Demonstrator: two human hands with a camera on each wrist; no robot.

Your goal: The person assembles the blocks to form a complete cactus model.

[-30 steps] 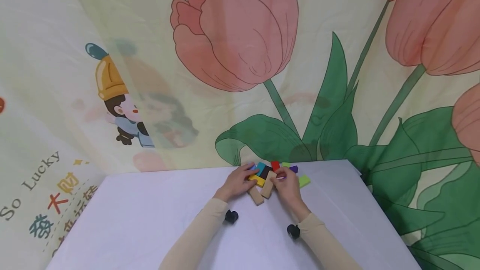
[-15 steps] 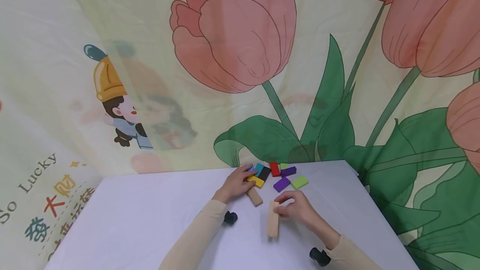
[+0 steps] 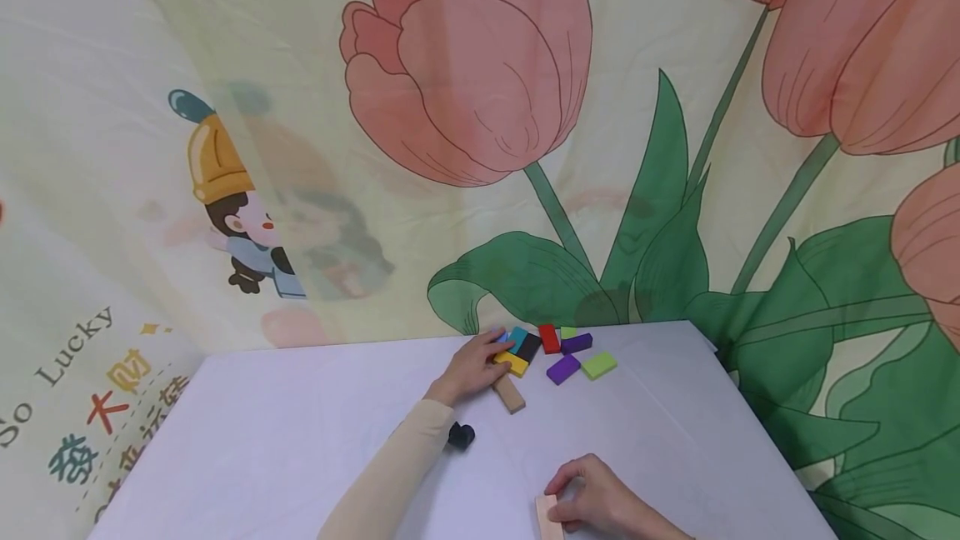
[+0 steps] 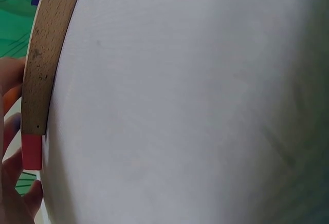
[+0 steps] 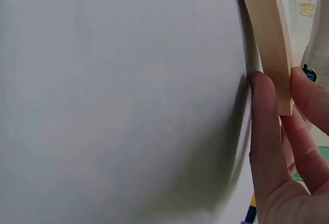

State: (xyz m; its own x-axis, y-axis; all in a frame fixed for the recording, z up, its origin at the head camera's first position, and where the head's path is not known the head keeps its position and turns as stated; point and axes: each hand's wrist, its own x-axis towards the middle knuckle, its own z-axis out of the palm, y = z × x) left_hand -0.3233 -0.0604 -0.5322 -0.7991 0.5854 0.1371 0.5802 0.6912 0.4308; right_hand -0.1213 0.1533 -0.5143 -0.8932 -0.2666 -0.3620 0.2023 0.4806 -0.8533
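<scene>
My right hand (image 3: 600,497) pinches a plain wooden block (image 3: 548,517) at the table's near edge. In the right wrist view the thumb and fingers grip one end of this wooden block (image 5: 272,39). My left hand (image 3: 471,367) rests at the pile at the back, fingertips over a yellow block (image 3: 513,363) and a teal block (image 3: 517,339). A second wooden block (image 3: 509,396) lies just in front of that hand. In the left wrist view, fingers sit beside a wooden block (image 4: 46,59) and a red block (image 4: 32,152); part of the pile is hidden.
Right of the left hand lie a black block (image 3: 530,347), a red block (image 3: 550,339), purple blocks (image 3: 563,369) and green blocks (image 3: 599,365). The white table (image 3: 300,432) meets a tulip-printed cloth (image 3: 480,90) at the back.
My right hand has taken a wooden block from the pile and drawn it toward the table's near edge. My left hand has stayed at the pile.
</scene>
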